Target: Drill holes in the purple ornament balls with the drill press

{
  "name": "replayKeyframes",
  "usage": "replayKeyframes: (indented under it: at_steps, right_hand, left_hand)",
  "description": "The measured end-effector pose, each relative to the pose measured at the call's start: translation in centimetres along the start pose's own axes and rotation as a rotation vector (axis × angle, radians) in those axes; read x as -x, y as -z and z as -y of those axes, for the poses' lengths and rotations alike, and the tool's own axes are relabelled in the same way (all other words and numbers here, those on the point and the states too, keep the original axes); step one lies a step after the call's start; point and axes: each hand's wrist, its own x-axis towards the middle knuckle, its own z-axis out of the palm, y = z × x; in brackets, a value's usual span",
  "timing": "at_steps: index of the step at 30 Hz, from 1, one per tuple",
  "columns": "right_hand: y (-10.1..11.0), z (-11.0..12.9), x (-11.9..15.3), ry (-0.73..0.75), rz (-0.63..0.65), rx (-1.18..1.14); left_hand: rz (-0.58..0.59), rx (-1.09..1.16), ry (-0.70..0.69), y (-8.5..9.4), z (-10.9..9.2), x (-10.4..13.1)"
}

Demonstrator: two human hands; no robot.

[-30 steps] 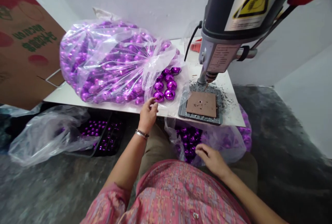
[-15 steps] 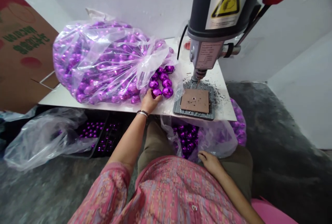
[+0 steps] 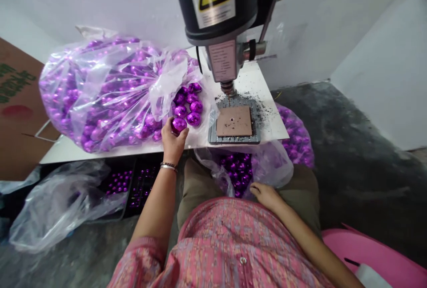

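My left hand [image 3: 173, 139] is closed around a shiny purple faceted ball [image 3: 179, 124] at the front of the white table. Several matching balls [image 3: 194, 119] lie just beyond it, at the mouth of a large clear plastic bag [image 3: 110, 87] full of them. Low in front of my lap, my right hand [image 3: 267, 195] has its fingers curled at the edge of an open plastic bag [image 3: 273, 165], which has more purple balls inside. A drill press [image 3: 222, 56] stands right of the loose balls, its bit above a brown board [image 3: 234, 121] with a hole.
Dark shavings [image 3: 262, 110] lie around the grey drill base [image 3: 255, 132]. A cardboard box [image 3: 20, 114] stands at the left. Black trays [image 3: 130, 208] with purple pieces and a loose plastic bag [image 3: 56, 208] are below the table. Something pink [image 3: 376, 252] is at lower right.
The view has swung to the right, so the table and drill press appear farther left. My left hand remains on a ball at the bag's mouth. My right hand stays low by the open bag.
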Motion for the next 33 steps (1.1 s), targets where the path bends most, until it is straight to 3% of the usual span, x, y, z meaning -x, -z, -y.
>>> replayKeyframes:
  at_steps: [6,9,12,17,22,25,28,30,33]
  right_hand:
    - [0.5,-0.7,0.1,0.035,-0.010,-0.080]
    - [0.6,-1.4,0.0,0.057,-0.024,-0.115]
    - [0.7,-1.8,0.0,0.092,-0.025,-0.133]
    - [0.7,-1.7,0.2,0.132,0.008,-0.105]
    - [1.3,-0.6,1.0,0.186,-0.016,-0.067]
    - [2.8,2.0,3.0,0.316,-0.059,-0.063]
    - [6.0,6.7,5.5,0.532,-0.186,-0.080]
    - [9.0,10.6,6.1,0.621,-0.361,-0.096]
    - [13.2,16.0,4.7,0.628,-0.662,-0.112]
  left_hand:
    - [0.075,-0.386,0.082,-0.4,-1.1,-0.3]
    - [-0.018,-0.410,0.039,-0.4,-2.4,0.2]
    - [-0.038,-0.260,-0.066,-0.9,-4.3,0.4]
    - [0.213,0.255,-0.139,-3.2,-8.4,-0.6]
    - [0.329,0.458,-0.150,-5.1,-11.1,-2.0]
    - [0.352,0.511,-0.125,-5.3,-11.2,-2.5]
    - [0.386,0.517,-0.107,-5.2,-11.1,-2.8]
    - [0.410,0.507,-0.114,-5.2,-11.2,-2.8]
    - [0.437,0.493,-0.131,-5.2,-11.7,-2.9]
